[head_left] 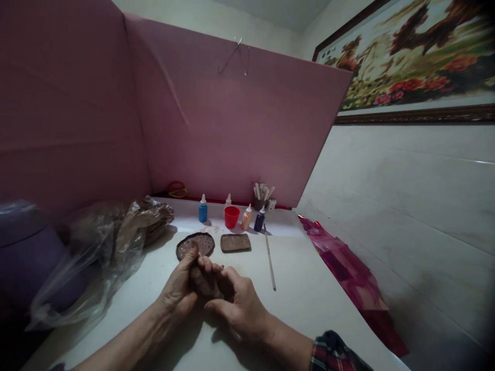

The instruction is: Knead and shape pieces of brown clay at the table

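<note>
Between my two hands, above the white table surface, is a brown lump of clay [204, 283], partly hidden by the fingers. My left hand [180, 289] cups it from the left, thumb up and fingers curled round its far side. My right hand [247, 306] closes on it from the right, thumb at the near side. Just beyond the left hand lies a round clay piece [204, 241] with a raised dark rim and small dots. Beside it sits a flat rectangular clay slab [235, 243]. A thin brush-like stick [269, 260] lies to the right.
Behind stand a blue bottle [203, 211], a red cup [231, 217], a peach bottle [246, 219], a dark blue bottle [260, 220] and a pot of tools [261, 202]. Left is a plastic bag of clay [143, 224]; scissors [177, 189] lie by the pink panel [232, 123].
</note>
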The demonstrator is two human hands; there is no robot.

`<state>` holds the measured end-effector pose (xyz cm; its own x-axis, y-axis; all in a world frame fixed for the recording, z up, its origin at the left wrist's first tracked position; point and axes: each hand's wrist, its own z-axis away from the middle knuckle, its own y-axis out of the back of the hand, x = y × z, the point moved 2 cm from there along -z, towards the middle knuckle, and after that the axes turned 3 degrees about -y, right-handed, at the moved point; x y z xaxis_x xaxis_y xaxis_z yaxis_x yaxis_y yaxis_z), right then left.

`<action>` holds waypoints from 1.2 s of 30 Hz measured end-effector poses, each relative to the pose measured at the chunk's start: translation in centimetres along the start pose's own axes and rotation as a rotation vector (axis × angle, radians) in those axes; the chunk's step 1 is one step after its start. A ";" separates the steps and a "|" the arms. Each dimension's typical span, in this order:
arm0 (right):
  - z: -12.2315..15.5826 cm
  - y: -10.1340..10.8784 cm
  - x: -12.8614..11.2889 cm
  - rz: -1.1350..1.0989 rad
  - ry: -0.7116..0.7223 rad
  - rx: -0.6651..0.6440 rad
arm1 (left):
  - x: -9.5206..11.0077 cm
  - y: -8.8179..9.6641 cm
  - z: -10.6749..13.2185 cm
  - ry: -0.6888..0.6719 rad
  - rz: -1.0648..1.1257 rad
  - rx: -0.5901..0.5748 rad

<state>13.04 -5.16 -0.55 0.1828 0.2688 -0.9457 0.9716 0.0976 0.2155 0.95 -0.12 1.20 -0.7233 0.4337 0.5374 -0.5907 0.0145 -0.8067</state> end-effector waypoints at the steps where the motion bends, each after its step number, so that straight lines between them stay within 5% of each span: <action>1: 0.0 0.0 0.0 0.060 0.022 0.004 | 0.0 0.0 -0.1 0.005 0.026 -0.017; 11: 0.7 -0.3 -0.5 0.316 0.215 -0.104 | 0.8 -0.3 0.3 -0.050 -0.085 -0.075; 20: 0.8 -0.2 -0.8 0.347 0.210 -0.081 | 1.0 -0.1 0.3 -0.068 -0.034 -0.093; 28: 0.1 1.2 -0.6 0.041 0.037 0.171 | 1.0 -0.2 0.1 -0.033 -0.027 -0.039; 36: -1.5 3.3 1.4 -0.411 -0.018 0.318 | 0.4 -0.8 0.7 0.011 -0.471 -0.103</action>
<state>16.30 -3.01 -0.73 -0.2237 0.2530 -0.9413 0.9608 -0.1053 -0.2566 0.84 -0.58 2.20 -0.3810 0.3682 0.8481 -0.8141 0.3012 -0.4965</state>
